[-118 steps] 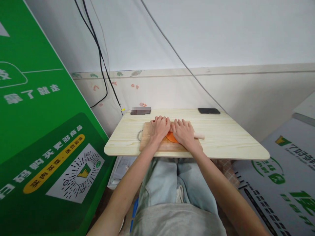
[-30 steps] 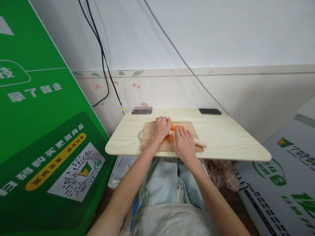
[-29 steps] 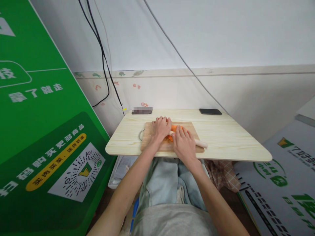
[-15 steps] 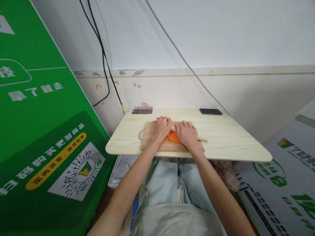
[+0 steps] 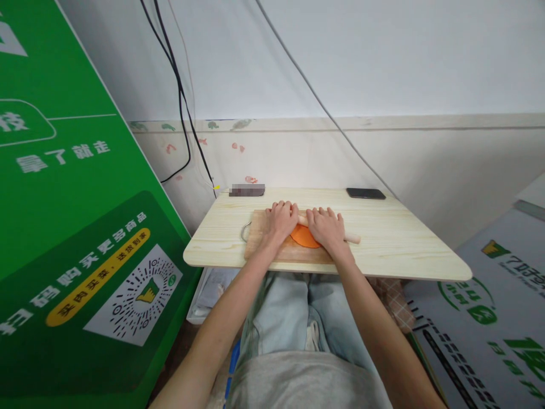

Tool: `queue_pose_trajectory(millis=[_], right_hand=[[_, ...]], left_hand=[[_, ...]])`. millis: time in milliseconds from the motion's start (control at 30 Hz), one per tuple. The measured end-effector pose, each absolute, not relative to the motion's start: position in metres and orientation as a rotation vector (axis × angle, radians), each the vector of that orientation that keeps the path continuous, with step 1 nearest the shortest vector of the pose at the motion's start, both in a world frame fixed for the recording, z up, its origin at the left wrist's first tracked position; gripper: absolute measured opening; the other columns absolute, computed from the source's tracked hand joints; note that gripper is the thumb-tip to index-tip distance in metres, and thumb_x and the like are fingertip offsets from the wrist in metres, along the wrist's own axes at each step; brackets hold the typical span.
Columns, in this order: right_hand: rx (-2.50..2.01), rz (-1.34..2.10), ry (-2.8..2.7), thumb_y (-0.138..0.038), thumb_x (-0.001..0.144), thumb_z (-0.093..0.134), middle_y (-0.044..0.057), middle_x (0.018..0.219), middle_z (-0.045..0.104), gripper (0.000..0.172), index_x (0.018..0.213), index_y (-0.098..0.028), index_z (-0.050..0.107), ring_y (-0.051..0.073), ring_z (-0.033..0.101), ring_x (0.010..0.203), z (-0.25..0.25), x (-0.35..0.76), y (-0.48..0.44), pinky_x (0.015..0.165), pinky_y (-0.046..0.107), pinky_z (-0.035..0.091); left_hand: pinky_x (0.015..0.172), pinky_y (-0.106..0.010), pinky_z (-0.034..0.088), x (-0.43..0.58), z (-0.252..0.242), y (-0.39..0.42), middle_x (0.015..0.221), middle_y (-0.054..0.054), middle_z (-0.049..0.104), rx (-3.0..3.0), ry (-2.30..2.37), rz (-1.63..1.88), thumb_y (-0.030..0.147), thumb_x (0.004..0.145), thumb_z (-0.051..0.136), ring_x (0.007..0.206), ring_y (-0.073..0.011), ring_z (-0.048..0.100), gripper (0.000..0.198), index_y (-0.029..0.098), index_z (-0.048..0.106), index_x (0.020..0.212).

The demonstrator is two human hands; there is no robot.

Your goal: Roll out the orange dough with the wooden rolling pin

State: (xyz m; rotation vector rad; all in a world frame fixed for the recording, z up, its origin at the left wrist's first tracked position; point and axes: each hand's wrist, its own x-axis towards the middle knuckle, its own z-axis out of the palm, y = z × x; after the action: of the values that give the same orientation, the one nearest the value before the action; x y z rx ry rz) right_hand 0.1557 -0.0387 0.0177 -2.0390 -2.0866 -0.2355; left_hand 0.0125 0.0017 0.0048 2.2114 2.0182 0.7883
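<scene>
Head view: both hands bear down on a rolling pin (image 5: 352, 239) set across a wooden board (image 5: 254, 228). The left hand (image 5: 282, 220) lies over the pin's left end with its fingers bent; whether they close round the wood is hidden. The right hand (image 5: 327, 225) lies over the pin with fingers slightly parted, and the bare end sticks out beyond it. A flat orange sheet (image 5: 305, 236) shows between the hands, on the body side of the pin, partly covered by the right hand.

To roll well, I judge, both palms should press evenly and travel together, since the pin slants, its right end nearer the body. Letting the wood turn rather than drag would likely spare the sheet wrinkles.

Compared with one second ago, the right hand and its end of the pin sit farther from the body. Orange that then showed beyond the pin is no longer seen there; the near edge is uncovered instead. The left hand has barely shifted.
</scene>
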Motion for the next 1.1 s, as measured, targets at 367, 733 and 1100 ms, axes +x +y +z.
queue_pose_trajectory(millis=[367, 733, 1100], right_hand=[[-1.760, -0.361, -1.995, -0.030, 0.120, 0.024, 0.024, 0.161, 0.067, 0.061, 0.162, -0.003, 0.060, 0.033, 0.056, 0.156, -0.025, 0.141, -0.089, 0.137, 0.054, 0.020], [-1.967, -0.248, -2.050, -0.038, 0.120, 0.024, 0.021, 0.169, 0.061, 0.063, 0.154, -0.011, 0.070, 0.042, 0.043, 0.165, 0.004, 0.164, -0.025, 0.131, 0.072, 0.029], [-1.739, -0.482, -2.018, -0.037, 0.119, 0.027, 0.025, 0.173, 0.055, 0.066, 0.171, -0.004, 0.050, 0.038, 0.040, 0.168, -0.034, 0.147, -0.087, 0.136, 0.058, 0.025]], left_hand=[[0.104, -0.042, 0.050, 0.013, 0.009, -0.002, 0.128, -0.012, 0.081, 2.221, 2.021, 0.809, 0.033, 0.121, 0.037, 0.125, -0.0284, 0.069, 0.043, 0.022, 0.077, 0.110], [0.105, -0.041, 0.049, 0.012, 0.009, -0.002, 0.130, -0.011, 0.081, 2.237, 2.000, 0.805, 0.035, 0.121, 0.041, 0.126, -0.0286, 0.069, 0.039, 0.023, 0.077, 0.111], [0.107, -0.041, 0.050, 0.013, 0.009, -0.002, 0.128, -0.011, 0.081, 2.207, 1.996, 0.816, 0.034, 0.120, 0.040, 0.126, -0.0278, 0.069, 0.041, 0.023, 0.077, 0.107]])
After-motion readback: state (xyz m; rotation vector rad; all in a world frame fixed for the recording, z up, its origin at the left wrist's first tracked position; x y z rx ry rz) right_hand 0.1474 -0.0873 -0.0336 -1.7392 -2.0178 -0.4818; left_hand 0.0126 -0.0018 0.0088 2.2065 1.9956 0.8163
